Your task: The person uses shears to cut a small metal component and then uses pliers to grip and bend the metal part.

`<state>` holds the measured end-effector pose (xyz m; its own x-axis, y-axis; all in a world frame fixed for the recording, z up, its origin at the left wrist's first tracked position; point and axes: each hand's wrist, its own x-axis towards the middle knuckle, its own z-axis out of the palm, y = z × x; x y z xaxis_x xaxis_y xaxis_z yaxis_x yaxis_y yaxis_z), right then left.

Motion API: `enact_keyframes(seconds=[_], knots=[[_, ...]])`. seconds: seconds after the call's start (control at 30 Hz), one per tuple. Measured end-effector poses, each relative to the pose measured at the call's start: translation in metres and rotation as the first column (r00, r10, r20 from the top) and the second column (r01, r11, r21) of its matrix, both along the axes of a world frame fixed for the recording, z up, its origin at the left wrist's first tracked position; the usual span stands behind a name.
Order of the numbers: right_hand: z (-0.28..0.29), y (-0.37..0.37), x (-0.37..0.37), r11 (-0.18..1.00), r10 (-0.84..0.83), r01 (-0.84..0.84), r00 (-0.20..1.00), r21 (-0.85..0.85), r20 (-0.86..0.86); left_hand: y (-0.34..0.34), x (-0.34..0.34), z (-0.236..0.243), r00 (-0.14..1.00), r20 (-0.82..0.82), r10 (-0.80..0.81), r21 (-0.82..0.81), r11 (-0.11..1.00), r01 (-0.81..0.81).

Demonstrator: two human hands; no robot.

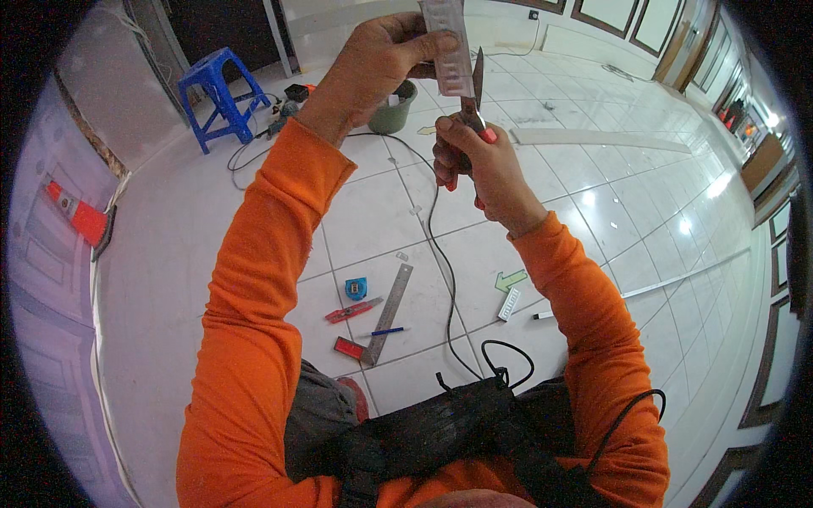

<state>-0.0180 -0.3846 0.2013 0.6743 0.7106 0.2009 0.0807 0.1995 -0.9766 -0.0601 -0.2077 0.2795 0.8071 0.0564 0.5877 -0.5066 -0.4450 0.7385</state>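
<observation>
My left hand (377, 63) pinches a pale, translucent strip (451, 59) with a row of raised or cut shapes along it, raised in front of me at the top of the view. Red-handled scissors (478, 85) are in my right hand (491, 165), fingers closed round the handles. Their blades point upward beside the strip's lower right edge; one blade seems to pass behind the strip, so I cannot tell whether they are cutting into it. Both arms reach forward in orange sleeves.
On the tiled floor lie a blue tape measure (356, 289), a red utility knife (354, 311), a metal square (391, 313), a blue pen (388, 331), and a green arrow (510, 280). A black cable (434, 229) runs across. Farther off are a bucket (389, 117), a blue stool (222, 93) and an orange cone (78, 213).
</observation>
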Motion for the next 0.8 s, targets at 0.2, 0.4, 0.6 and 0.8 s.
enact_keyframes(seconds=[0.2,0.4,0.6,0.8], knots=[[-0.005,0.002,0.005,0.999,-0.051,0.051,0.999,-0.004,0.009,0.002,0.006,-0.003,0.999,-0.036,-0.028,-0.092,0.995,0.025],[-0.011,0.009,0.018,0.930,-0.330,0.367,0.863,-0.025,0.384,-0.005,0.011,-0.009,0.990,-0.012,0.144,-0.016,0.989,-0.144],[-0.020,0.008,0.021,0.927,-0.292,0.365,0.840,-0.079,0.458,-0.008,0.013,-0.016,0.995,-0.076,0.066,-0.256,0.963,-0.084],[-0.023,0.004,0.021,0.903,-0.288,0.408,0.809,-0.136,0.512,0.018,0.018,-0.015,0.993,0.067,0.093,-0.237,0.969,-0.075]])
